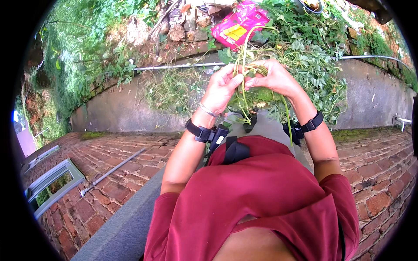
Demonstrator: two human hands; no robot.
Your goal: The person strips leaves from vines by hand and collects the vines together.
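Note:
Long, thin green plant stems [245, 47] are gathered between my two hands, with ends rising above the fingers and hanging below them. My left hand [223, 86] pinches the stems between thumb and fingers. Close beside it, my right hand [277, 78] is curled round a looped part of the bunch, its thumb near the left one. One long stem hangs from the right hand toward my lap. Under and beyond the hands lies a heap of leafy cut vines [315, 80]. Exactly which stems each hand grips is partly hidden by the fingers.
A bright pink plastic bag [257, 17] lies beyond the hands, near stones [176, 33]. A thin grey pipe [183, 66] runs along the edge of the concrete strip [117, 102]. Brick walling [117, 152] with a window frame [56, 182] is at left.

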